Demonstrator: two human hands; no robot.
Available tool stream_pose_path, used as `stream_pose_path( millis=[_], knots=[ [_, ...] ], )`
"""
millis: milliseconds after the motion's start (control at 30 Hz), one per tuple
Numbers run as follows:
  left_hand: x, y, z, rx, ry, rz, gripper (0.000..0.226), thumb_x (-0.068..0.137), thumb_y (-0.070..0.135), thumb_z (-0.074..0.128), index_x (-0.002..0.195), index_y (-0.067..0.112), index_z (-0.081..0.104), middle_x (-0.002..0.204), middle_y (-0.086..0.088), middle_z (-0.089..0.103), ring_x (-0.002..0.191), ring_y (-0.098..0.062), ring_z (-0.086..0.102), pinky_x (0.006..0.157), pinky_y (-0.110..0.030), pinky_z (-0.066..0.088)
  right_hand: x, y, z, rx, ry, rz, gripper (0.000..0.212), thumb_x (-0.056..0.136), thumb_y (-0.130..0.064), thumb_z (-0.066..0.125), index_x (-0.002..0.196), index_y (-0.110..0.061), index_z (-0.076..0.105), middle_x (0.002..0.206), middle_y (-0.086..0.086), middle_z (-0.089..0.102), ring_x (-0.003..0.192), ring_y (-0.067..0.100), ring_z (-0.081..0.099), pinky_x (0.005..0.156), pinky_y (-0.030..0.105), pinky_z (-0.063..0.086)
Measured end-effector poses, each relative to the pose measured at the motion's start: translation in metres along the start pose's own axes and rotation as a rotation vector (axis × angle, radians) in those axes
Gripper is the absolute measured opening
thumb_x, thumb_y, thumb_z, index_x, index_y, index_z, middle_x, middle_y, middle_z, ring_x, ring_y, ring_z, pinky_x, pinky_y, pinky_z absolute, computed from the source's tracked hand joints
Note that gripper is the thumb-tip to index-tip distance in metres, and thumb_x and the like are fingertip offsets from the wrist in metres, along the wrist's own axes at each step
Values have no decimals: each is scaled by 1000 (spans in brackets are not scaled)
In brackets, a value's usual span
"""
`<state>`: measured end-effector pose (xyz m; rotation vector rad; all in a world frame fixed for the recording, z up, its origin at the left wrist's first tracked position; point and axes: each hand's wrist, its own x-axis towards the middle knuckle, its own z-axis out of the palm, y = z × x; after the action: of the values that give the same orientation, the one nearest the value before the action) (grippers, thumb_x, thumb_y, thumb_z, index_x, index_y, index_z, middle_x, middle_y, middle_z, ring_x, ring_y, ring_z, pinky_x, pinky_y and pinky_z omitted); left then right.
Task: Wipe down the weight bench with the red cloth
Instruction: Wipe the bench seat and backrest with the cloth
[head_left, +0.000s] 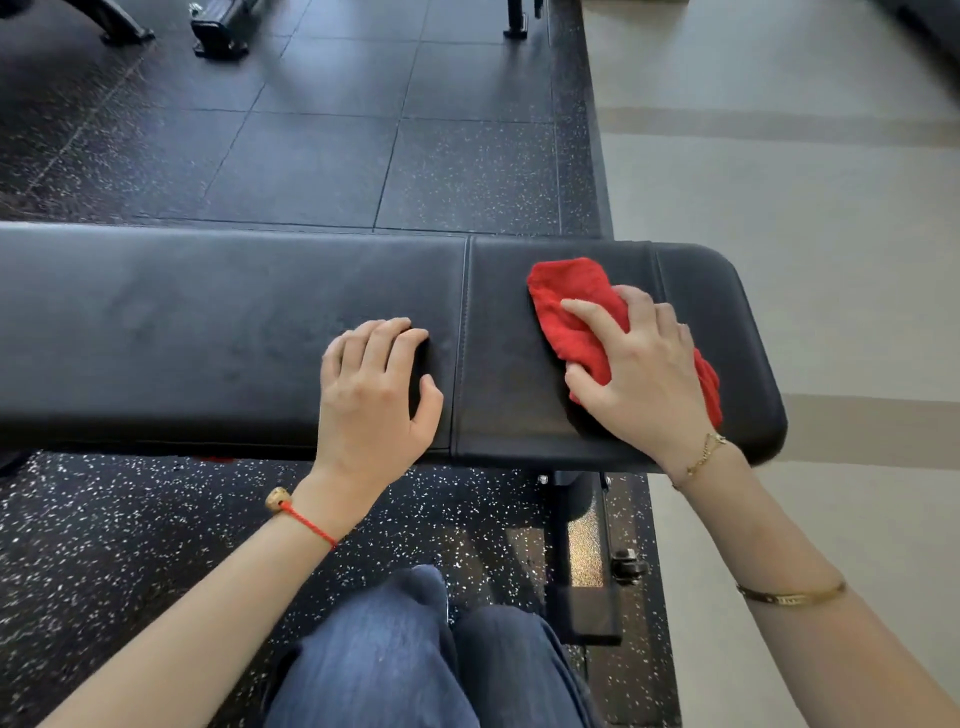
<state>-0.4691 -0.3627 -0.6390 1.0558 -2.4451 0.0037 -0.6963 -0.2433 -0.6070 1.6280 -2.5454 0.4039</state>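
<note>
Black padded bench (234, 332) runs left to right across the view, split by a stitched seam into a long left pad and a shorter right pad with a rounded end. Red cloth (574, 312) lies bunched on the right pad, near its middle. Right hand (636, 369) lies on top of the cloth, fingers curled round it and thumb tucked at its near edge, gripping it against the pad; a bit of cloth shows past the wrist side too. Left hand (371, 387) rests on the left pad just beside the seam, holding nothing, fingers loosely bent with tips on the pad. Red string bracelet (301, 519) with a bead on the left wrist; gold chain (706, 454) on the right wrist, gold bangle (789, 596) further up that forearm. Blue jeans (410, 654) at bottom centre, knees close to the bench's near side. Bench frame (582, 561) shows under the right pad. Floor under the bench is dark speckled rubber mat (104, 545); to the right, pale floor (805, 208) with stripes. No containers in view.
</note>
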Motion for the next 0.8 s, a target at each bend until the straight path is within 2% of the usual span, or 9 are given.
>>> stream_pose_path(
  millis=[167, 333, 500, 700, 800],
  knots=[
    [10, 9, -29, -12, -192, -41, 39, 90, 24, 54, 127, 12, 62, 133, -5, 61, 125, -28, 55, 111, -47, 37, -5, -20, -16, 106, -99, 133, 55, 81, -40, 58, 135, -32, 51, 130, 9, 48, 108, 30, 47, 92, 43, 40],
    [35, 19, -96, -90, -222, -66, 32, 87, 16, 57, 118, 13, 66, 122, -2, 67, 116, -25, 60, 105, -40, 42, -1, -46, -78, 163, -183, 178, 53, 80, -40, 58, 133, -33, 53, 129, 6, 50, 108, 28, 49, 90, 42, 41],
    [80, 40, -205, -160, -260, -103, 29, 86, 14, 57, 114, 13, 68, 116, -2, 69, 112, -24, 63, 100, -40, 47, 17, -74, -193, 220, -236, 211, 57, 78, -39, 60, 135, -34, 52, 129, 4, 51, 109, 27, 50, 91, 42, 42],
    [163, 67, -363, -262, -329, -85, 28, 88, 10, 60, 115, 14, 67, 118, 0, 68, 114, -22, 61, 104, -39, 44, 52, -106, -367, 270, -248, 227, 60, 79, -43, 54, 137, -34, 48, 130, 0, 50, 111, 25, 50, 96, 44, 43],
    [190, 78, -405, -305, -375, -61, 28, 89, 7, 61, 115, 13, 67, 117, -1, 68, 112, -22, 61, 101, -39, 46, 62, -114, -416, 274, -243, 236, 62, 78, -45, 53, 138, -36, 46, 130, -1, 50, 114, 24, 50, 98, 43, 42]
  ],
)
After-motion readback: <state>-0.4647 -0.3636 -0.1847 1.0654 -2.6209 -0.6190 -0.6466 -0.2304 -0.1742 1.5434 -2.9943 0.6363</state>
